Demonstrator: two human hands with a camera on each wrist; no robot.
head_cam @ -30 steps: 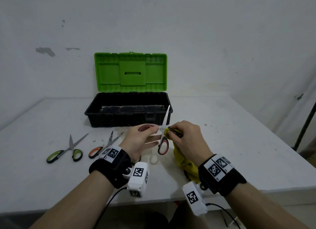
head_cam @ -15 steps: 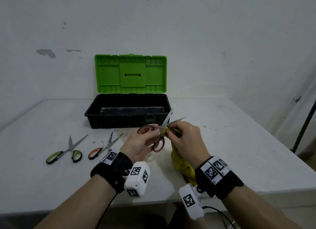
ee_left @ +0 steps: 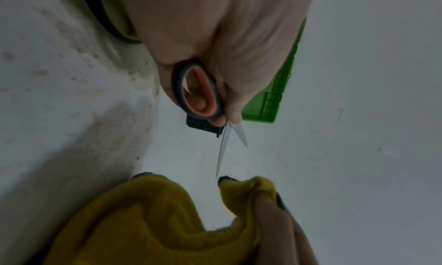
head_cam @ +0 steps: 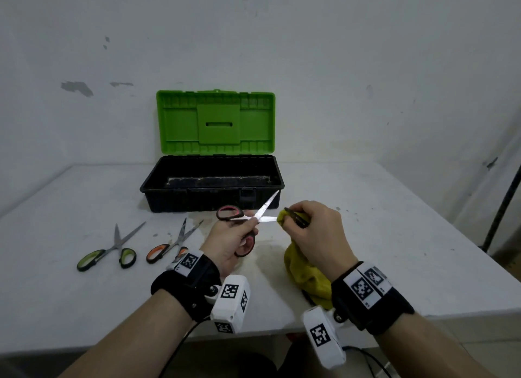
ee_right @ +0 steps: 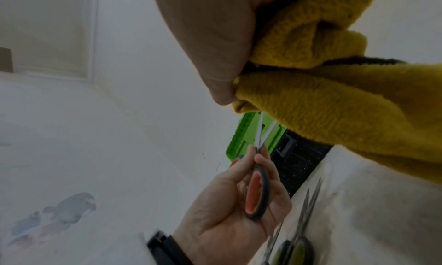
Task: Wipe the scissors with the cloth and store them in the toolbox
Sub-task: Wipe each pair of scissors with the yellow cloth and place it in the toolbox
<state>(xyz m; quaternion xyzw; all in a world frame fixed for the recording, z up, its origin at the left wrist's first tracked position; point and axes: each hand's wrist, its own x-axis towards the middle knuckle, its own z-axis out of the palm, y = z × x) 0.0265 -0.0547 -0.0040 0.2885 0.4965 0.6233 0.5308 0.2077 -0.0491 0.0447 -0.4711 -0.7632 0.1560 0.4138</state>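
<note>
My left hand grips the red-handled scissors by the handles, just above the table in front of the toolbox. Their blades stand spread: one points up and right, the other lies level with its tip at the yellow cloth. My right hand pinches a fold of that cloth at the level blade's tip; the rest hangs down to the table. In the left wrist view the scissors point at the cloth. The right wrist view shows the cloth over the blade tips of the scissors.
The black toolbox stands open behind my hands, its green lid upright against the wall. Green-handled scissors and orange-handled scissors lie on the white table to the left. A dark pole stands at the far right.
The scissors went from upright with blades together to spread wide. My right hand drew the cloth rightward along the lower blade to its tip.
</note>
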